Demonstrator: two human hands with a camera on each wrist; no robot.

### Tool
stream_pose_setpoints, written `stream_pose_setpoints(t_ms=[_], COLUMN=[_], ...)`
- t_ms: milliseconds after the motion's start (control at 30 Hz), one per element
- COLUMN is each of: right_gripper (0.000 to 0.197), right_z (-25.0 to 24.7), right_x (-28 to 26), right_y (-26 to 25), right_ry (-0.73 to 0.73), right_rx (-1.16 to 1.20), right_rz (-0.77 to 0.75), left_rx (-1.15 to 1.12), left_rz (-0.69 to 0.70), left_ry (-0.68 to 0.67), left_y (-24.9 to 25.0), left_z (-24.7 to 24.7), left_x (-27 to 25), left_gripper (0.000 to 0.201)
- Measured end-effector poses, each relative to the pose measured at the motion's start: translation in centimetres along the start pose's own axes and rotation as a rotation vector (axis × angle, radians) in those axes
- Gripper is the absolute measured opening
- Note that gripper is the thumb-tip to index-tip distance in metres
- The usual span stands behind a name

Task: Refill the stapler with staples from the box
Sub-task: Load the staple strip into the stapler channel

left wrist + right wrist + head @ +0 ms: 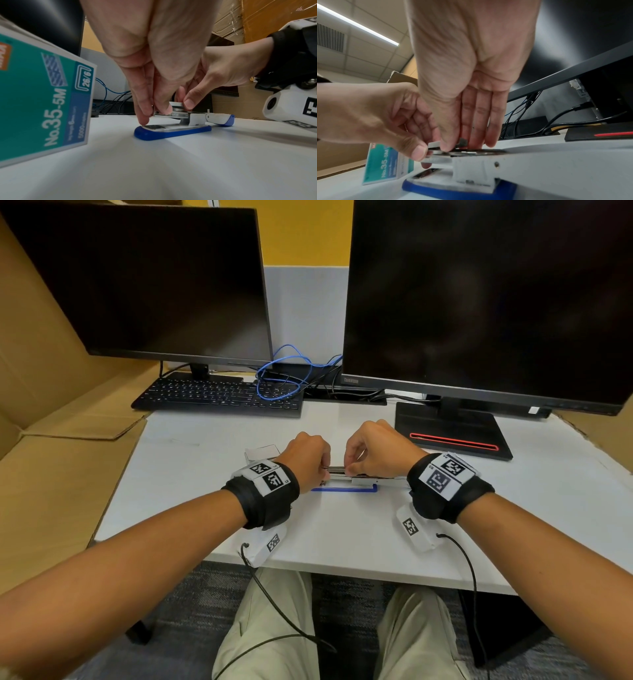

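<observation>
A blue and white stapler lies open on the white desk, its cover folded back to the right. My left hand pinches the front end of the metal magazine, one fingertip touching the blue base. My right hand pinches a short grey staple strip and holds it down on the magazine. In the head view the left hand and right hand nearly meet over the stapler. The teal staple box stands just left of the left hand.
Two dark monitors stand at the back, with a black keyboard and blue cables between them. The right monitor's base sits close behind the right hand. Cardboard borders the desk on the left.
</observation>
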State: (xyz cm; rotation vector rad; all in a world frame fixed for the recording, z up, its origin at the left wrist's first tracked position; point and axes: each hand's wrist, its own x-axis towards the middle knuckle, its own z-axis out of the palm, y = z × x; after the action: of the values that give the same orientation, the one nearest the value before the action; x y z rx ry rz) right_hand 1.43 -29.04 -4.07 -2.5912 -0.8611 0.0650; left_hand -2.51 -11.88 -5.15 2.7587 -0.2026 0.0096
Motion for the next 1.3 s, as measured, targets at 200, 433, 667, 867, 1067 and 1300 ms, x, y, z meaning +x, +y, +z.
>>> stream_pose_setpoints(t_ms=[200, 433, 667, 867, 1067, 1300], right_gripper=[0.007, 0.007, 0.012, 0.023, 0.022, 0.032], right_z=[0.6, 0.3, 0.3, -0.3, -0.3, -0.4], right_x=[0.1, -0.2, -0.8, -1.2, -1.5, -1.9], right_y=[-0.1, -0.7, -0.6, 0.5, 1.0, 2.0], right_ry=[0.020, 0.015, -0.014, -0.013, -0.021, -0.068], right_rx=[-0.054, -0.051, -0.026, -0.007, -0.009, -0.097], right_rz=[-0.001, -0.028, -0.036, -0.023, 0.023, 0.093], left_rx=[0.012, 0.044, 0.059, 0.103, 0.165, 0.219], left_rz=[0.008, 0.019, 0.035, 0.083, 0.192, 0.275], left_ry=[-0.011, -0.013, -0.014, 0.004, -0.023, -0.066], left_y=[-0.2, 0.0, 0.2, 0.3, 1.4, 1.4], left_z=[0.1, 0.2, 0.1, 0.0, 0.0, 0.5], left_x=[0.0, 0.0, -0.1, -0.3, -0.5, 0.3], left_gripper=[0.015, 0.013, 0.015, 0.025, 0.032, 0.044])
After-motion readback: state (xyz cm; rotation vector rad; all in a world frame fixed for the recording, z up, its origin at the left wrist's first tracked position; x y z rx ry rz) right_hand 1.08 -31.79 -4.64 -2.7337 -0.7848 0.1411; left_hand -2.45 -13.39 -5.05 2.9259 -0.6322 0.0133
